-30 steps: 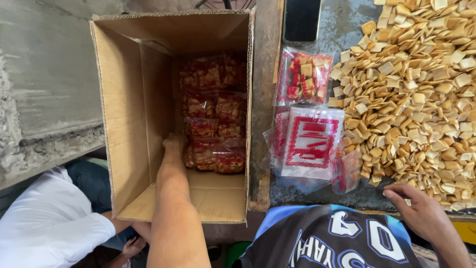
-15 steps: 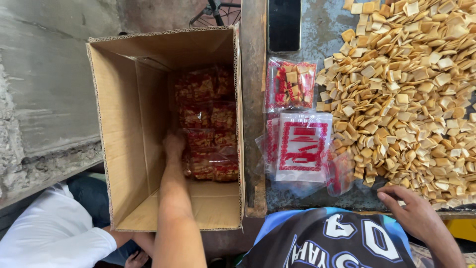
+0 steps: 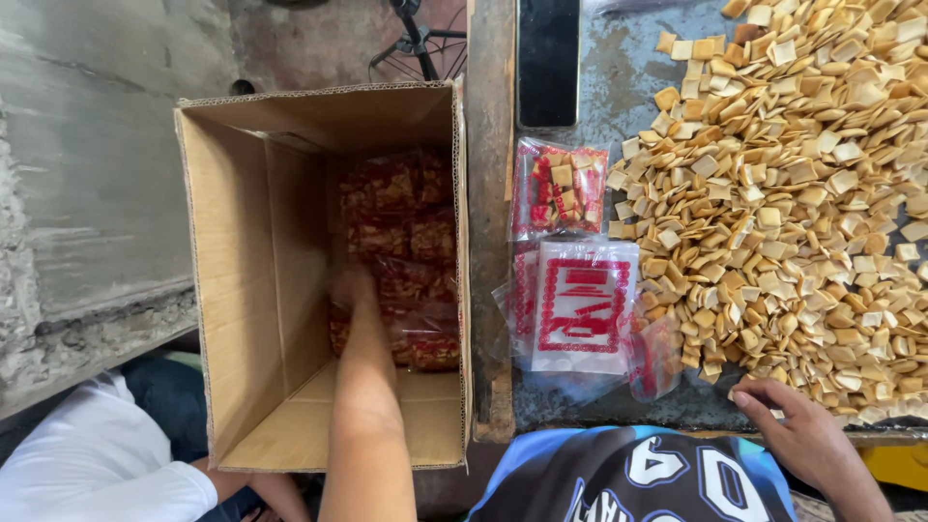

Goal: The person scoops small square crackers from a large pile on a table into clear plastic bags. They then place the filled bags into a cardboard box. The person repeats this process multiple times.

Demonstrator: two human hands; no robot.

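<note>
My left hand (image 3: pixel 352 288) reaches deep into an open cardboard box (image 3: pixel 232 290) and rests on the filled red snack packets (image 3: pixel 406 232) stacked at its bottom; whether it grips one is unclear. My right hand (image 3: pixel 795 425) lies at the near edge of the table (image 3: pixel 619 87), fingers curled beside the big heap of small square golden crackers (image 3: pixel 802 193), holding nothing I can see. Between the box and the heap lie a filled packet of crackers (image 3: pixel 559 188) and a stack of empty red-printed plastic bags (image 3: pixel 583 307).
A dark phone (image 3: pixel 547 60) lies on the table's far side. A wooden table edge (image 3: pixel 489 242) separates the box from the tabletop. A person in a white sleeve (image 3: pixel 92 464) sits at the lower left. Concrete floor lies left of the box.
The view has shifted slightly. My left hand has stayed inside the box on the packets; my right hand has stayed at the table edge.
</note>
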